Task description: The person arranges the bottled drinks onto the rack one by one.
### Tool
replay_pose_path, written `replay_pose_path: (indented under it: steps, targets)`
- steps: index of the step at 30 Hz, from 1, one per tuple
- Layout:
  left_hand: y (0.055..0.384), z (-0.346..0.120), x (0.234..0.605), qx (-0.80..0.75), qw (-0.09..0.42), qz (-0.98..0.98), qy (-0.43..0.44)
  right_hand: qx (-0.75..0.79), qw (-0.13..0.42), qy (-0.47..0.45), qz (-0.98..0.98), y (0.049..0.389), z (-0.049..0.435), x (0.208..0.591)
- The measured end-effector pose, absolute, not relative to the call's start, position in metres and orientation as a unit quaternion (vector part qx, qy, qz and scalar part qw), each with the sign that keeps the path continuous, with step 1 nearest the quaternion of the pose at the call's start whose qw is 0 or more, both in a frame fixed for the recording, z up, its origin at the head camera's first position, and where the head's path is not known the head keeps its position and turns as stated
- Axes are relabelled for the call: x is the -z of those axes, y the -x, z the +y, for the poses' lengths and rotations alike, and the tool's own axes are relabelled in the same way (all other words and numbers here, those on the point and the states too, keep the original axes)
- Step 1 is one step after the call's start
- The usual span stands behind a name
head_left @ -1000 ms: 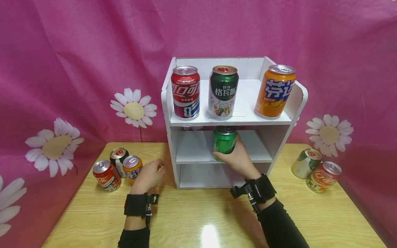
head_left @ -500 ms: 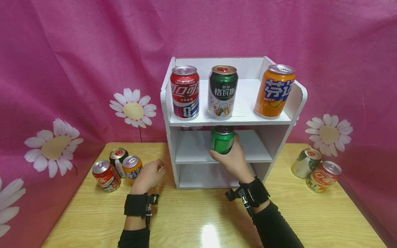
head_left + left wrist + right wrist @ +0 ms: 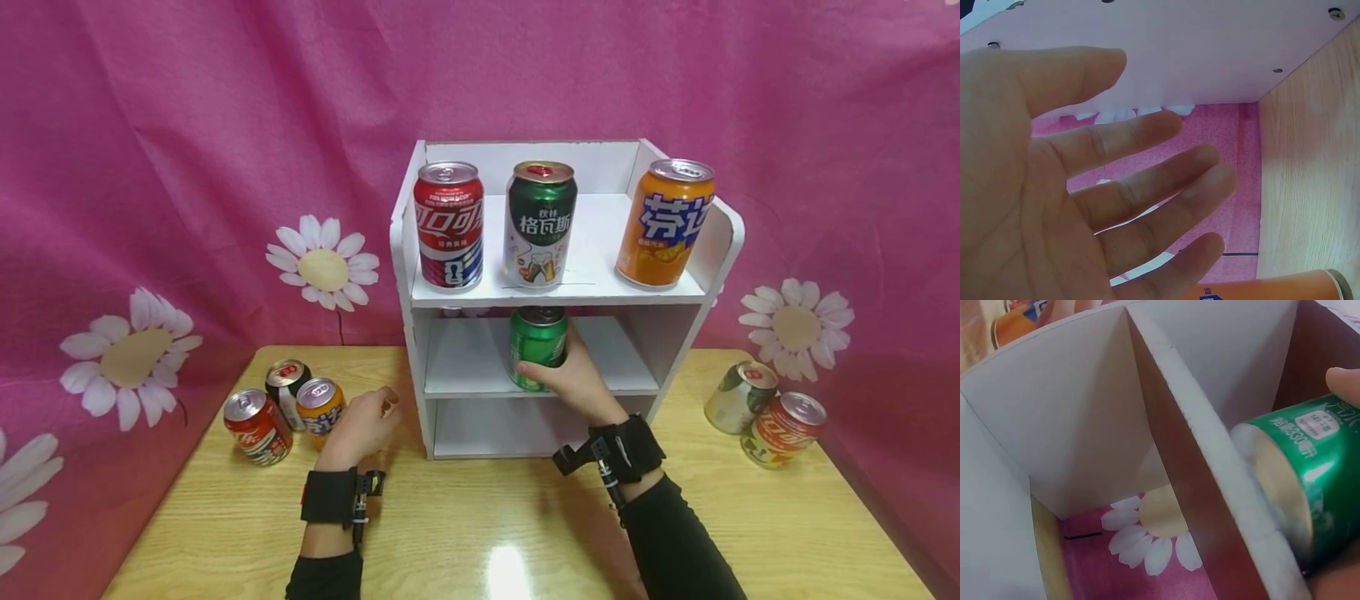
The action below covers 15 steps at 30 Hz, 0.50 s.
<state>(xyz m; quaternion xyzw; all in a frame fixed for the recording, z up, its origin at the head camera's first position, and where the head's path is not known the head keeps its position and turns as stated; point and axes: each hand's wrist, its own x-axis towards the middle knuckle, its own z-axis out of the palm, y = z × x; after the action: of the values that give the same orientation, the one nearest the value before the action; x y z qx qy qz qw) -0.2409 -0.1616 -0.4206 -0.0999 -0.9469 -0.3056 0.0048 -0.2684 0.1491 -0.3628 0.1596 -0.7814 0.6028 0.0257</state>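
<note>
My right hand (image 3: 579, 379) grips a green drink can (image 3: 537, 340) at the front of the middle shelf (image 3: 468, 358) of a white rack. The thumb lies across the can's near side. In the right wrist view the green can (image 3: 1335, 469) is tilted in that camera's frame, its bottom close to the shelf's front edge; whether it touches cannot be told. My left hand (image 3: 363, 427) holds nothing, beside an orange Fanta can (image 3: 321, 410) left of the rack. In the left wrist view the left hand's fingers (image 3: 1147, 187) are spread and slightly bent.
On the rack's top stand a red cola can (image 3: 450, 225), a green-and-white can (image 3: 541, 223) and an orange can (image 3: 666, 223). A red can (image 3: 258, 427) and a black can (image 3: 288, 387) are at left. A green-white can (image 3: 741, 397) and a red-yellow can (image 3: 783, 429) stand at right.
The green can in my right hand has shifted slightly left, rising a little and then coming back down by the shelf edge. My left hand stays put.
</note>
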Motion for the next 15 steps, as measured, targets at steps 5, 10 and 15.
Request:
replay_pose_path:
  steps: [5,10,15]
  targets:
    - [0.241,-0.162,0.421,0.307,0.008,-0.947,0.097,-0.602,0.031,-0.162,-0.781,0.268,0.147,0.364]
    - [0.240,-0.161,0.420,0.306,0.000,-0.948,0.092,-0.598,0.046,-0.158,-0.784,0.267,0.143,0.363]
    - [0.239,-0.160,0.419,0.307,-0.005,-0.947,0.090,-0.591,0.066,-0.140,-0.792,0.266,0.138,0.365]
